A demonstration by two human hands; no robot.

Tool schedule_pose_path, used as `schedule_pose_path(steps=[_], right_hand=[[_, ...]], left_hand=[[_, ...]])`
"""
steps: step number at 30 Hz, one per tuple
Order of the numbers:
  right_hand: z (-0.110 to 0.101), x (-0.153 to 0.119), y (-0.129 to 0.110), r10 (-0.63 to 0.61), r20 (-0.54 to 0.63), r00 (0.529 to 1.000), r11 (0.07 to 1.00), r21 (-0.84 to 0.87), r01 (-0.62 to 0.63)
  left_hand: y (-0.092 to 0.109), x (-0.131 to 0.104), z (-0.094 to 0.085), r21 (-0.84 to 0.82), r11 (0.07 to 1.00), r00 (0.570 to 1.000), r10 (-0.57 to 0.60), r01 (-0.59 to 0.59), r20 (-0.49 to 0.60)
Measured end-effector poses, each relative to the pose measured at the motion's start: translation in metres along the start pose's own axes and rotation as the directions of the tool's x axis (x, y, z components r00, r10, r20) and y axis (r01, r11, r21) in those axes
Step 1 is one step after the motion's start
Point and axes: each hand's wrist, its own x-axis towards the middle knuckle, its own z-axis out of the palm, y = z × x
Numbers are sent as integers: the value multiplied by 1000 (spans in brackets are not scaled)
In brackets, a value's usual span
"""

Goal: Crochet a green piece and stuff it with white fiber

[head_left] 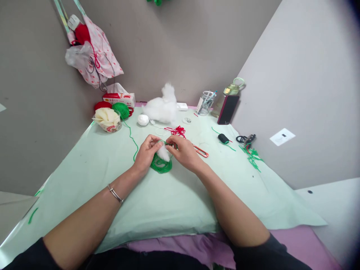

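Observation:
Both hands meet over the middle of the table. My left hand has its fingers closed on a tuft of white stuffing, with a bit of green yarn at its upper edge. My right hand is pinched at the tuft's right side; what lies between its fingertips is too small to make out. Under the hands rests a loose coil of green yarn. Just behind them lies a red yarn tangle, and an orange-handled tool is to the right of my right hand.
White stuffing and a white yarn ball sit behind. A bowl and green ball are at left. At right are a jar, phone, dark spool and green scraps.

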Motion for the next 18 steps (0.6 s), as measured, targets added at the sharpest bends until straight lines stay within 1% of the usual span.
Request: schedule_pose_path(steps=[3, 6, 12, 15, 18], right_hand=[[3, -1, 2, 8, 28, 1000, 1000, -28, -7], [5, -1, 4, 30, 35, 999, 999, -17, -29], [10, 1, 5, 96, -14, 995, 995, 17, -96], [11, 1, 3, 121, -30, 992, 993, 3, -121], [9, 0, 0, 113, -24, 993, 993, -33, -114]], left_hand=[[2, -1, 1, -11, 1000, 1000, -19, 19, 6], [4, -1, 1, -20, 999, 999, -34, 34, 27], [3, -2, 2, -31, 999, 998, -19, 21, 63], [4, -2, 1, -24, 1000, 996, -19, 21, 83], [6, -2, 1, -8, 1000, 995, -27, 28, 96]])
